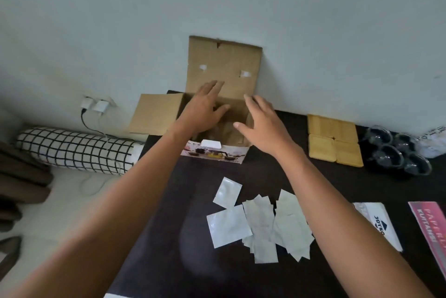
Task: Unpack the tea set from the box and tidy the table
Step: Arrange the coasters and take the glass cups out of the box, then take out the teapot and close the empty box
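Two bare hands reach over an open cardboard box (217, 114) at the far edge of a black table (169, 225), against a pale wall. The left hand (204, 110) hovers above the box opening, fingers spread, holding nothing. The right hand (261, 125) hovers at the box's right rim, also spread and empty. To the right lie wooden coasters (334, 140), and beside them clear glass cups (398, 153). Nearer the person, white sachets (260, 220) lie scattered. A checked pillow (74, 150) lies on the floor, left.

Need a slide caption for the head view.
Both open hands, left and right, reach into the cardboard box.
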